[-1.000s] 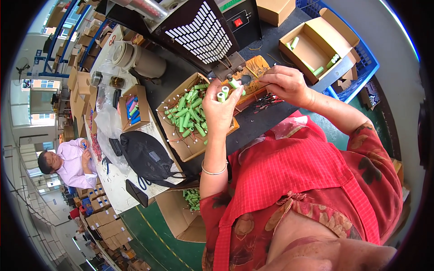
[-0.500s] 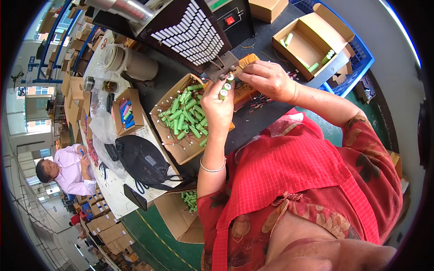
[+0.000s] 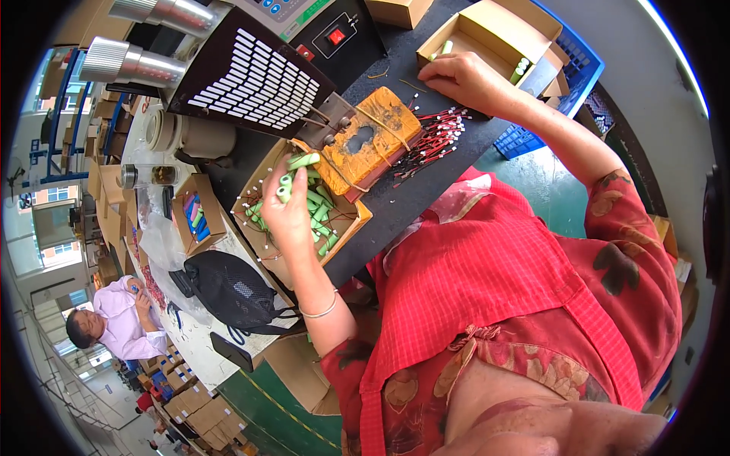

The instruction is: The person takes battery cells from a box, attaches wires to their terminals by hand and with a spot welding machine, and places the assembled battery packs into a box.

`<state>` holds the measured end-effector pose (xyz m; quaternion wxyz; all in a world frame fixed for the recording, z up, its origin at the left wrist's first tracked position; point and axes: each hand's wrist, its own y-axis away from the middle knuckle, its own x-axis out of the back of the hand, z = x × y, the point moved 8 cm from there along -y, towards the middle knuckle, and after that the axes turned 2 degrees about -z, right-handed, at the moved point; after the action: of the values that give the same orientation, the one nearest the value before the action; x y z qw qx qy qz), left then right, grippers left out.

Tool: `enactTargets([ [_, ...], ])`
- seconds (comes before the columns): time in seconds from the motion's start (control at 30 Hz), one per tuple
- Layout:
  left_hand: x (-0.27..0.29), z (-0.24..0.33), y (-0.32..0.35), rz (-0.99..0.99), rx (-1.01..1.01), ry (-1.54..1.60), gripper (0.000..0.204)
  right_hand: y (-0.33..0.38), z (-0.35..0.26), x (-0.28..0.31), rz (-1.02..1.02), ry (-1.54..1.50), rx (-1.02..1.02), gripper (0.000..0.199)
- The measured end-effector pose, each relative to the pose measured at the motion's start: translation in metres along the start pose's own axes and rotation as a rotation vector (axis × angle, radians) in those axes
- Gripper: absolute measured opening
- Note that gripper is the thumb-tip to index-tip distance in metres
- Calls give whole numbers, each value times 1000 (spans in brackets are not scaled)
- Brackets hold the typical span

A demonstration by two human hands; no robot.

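Observation:
My left hand [image 3: 289, 216] is raised over an open cardboard box [image 3: 350, 226] of green cylindrical cells and grips a few green cells [image 3: 295, 173], their ends pointing up toward an orange block fixture [image 3: 372, 137]. My right hand [image 3: 464, 80] has reached far right onto the black bench, fingers curled down at the edge of a second cardboard box [image 3: 487, 34] that holds a couple of green cells. A pile of red and black wire leads [image 3: 430, 137] lies between the orange block and that hand. Whether the right fingers pinch anything is hidden.
A black machine [image 3: 258, 76] with a white slotted panel and metal cylinders stands behind the fixture. A small box of coloured items [image 3: 196, 216], a black bag [image 3: 228, 292] and a phone lie left. A blue crate [image 3: 563, 68] sits far right. Another person in a pink shirt [image 3: 114, 323] sits lower left.
My right hand has left the fixture and moved right to the cardboard box on the bench. My left hand, still gripping the green cells, has dropped back from the fixture over the cell box.

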<state>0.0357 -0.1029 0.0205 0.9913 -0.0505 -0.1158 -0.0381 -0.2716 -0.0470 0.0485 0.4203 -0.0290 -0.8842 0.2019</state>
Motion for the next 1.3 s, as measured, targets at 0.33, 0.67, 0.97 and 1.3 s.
enactTargets([
  [0.33, 54, -56, 13, -54, 309, 147, 28, 35, 39, -71, -455, 667, -67, 14],
  [0.67, -20, 18, 42, -252, 118, 221, 31, 23, 1, 17, -68, -240, -286, 17],
  [0.97, -99, 20, 51, -287, 286, 787, 29, 47, -60, -33, -451, -458, -114, 13],
  [1.3, -83, 29, 35, -187, 21, 268, 23, 23, -44, -63, -260, -831, -494, 24],
])
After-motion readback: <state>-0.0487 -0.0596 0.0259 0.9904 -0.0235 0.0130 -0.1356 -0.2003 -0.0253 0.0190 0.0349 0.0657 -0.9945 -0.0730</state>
